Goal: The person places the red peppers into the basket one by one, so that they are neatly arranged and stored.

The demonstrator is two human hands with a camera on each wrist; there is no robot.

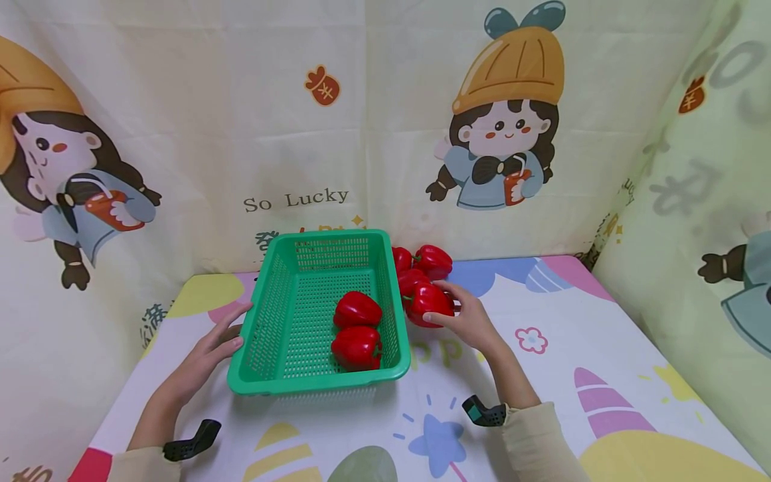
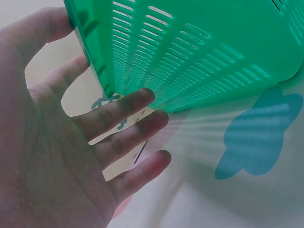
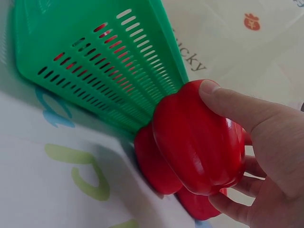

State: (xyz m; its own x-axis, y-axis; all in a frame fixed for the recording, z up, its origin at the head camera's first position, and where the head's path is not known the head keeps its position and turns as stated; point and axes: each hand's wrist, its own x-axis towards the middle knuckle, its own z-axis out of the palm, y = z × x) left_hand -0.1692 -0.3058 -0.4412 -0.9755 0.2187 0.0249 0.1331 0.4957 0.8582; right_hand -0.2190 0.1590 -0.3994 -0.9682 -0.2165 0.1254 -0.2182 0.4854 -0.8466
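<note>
"Edges first: what's leftmost?"

"The left hand (image 1: pixel 201 361), grip wide, fingers spread, thumb touching the left edge of the green basket (image 1: pixel 319 384)."

"And inside?"

"Two red peppers (image 1: pixel 357 310) lie near the right wall; the mesh floor (image 1: pixel 310 301) spreads to their left."

"Beyond that wall?"

"Three peppers (image 1: pixel 434 261) bunch beside it, behind a held pepper (image 1: pixel 429 304), pinched between the right hand's (image 1: pixel 472 321) thumb and fingers."

"Room to move?"

"Patterned table (image 1: pixel 536 375) runs on to its right edge."
</note>
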